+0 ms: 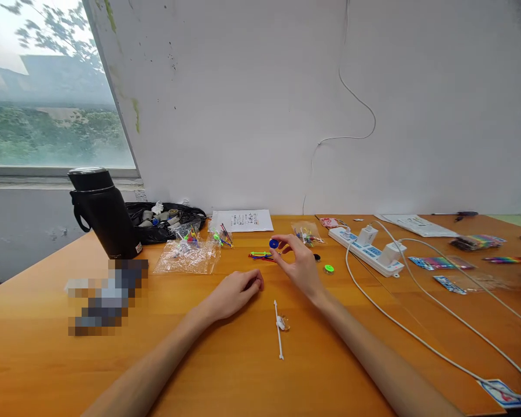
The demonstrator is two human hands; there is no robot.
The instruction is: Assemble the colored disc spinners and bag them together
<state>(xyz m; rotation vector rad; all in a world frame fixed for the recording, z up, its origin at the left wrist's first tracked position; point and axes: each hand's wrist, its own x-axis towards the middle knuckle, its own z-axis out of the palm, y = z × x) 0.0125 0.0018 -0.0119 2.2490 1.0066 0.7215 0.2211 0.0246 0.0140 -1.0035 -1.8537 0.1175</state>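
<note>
Raised a little above the table, my right hand point(301, 266) pinches a small blue plastic wheel point(274, 244) between thumb and fingers. My left hand point(237, 294) rests on the tabletop to its left, fingers curled in and closed, with nothing visible in them. Between my forearms lies a thin white plastic rod point(278, 336) with a small clear piece point(283, 323) attached at its middle. Behind the hands is a bunch of coloured sticks point(260, 255). A black disc point(316, 258) and a bright green disc point(329, 269) sit right of my right hand.
A black thermos point(104, 214) stands at the left, beside a black plastic bag point(178, 214). Clear bags of parts point(189, 255) and a printed sheet point(241, 220) lie farther back. The white power strip point(364, 250) and its cables point(386, 315) run along the right, near colourful packets point(440, 263).
</note>
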